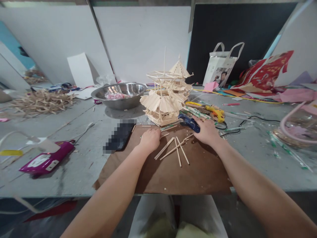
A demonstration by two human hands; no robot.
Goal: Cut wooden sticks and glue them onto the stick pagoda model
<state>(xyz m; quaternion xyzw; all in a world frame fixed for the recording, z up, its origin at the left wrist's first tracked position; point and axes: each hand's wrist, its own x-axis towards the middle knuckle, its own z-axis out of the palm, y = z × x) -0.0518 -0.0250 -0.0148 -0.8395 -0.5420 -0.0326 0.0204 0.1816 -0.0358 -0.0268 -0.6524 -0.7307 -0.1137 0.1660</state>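
Near the base of a pagoda-like model (162, 102) made of thin wooden sticks, my left hand (151, 139) is closed low over the brown paper. A short wooden stick (164, 135) juts from its fingertips. My right hand (205, 128) is curled over the near end of a dark blue tool (187, 121), whose kind I cannot make out. Between the hands several loose wooden sticks (177, 152) lie fanned out on the brown paper (193, 177). Behind the first model stands a second stick model (180, 68) with a pointed roof.
Left are a phone (120, 135), a steel bowl (119, 94), a purple power strip (48, 158) and a pile of wooden pieces (41, 100). Right are a yellow glue gun (216, 113), black cable (235, 129) and clear pink-handled container (300, 125). A white bag (218, 69) stands behind.
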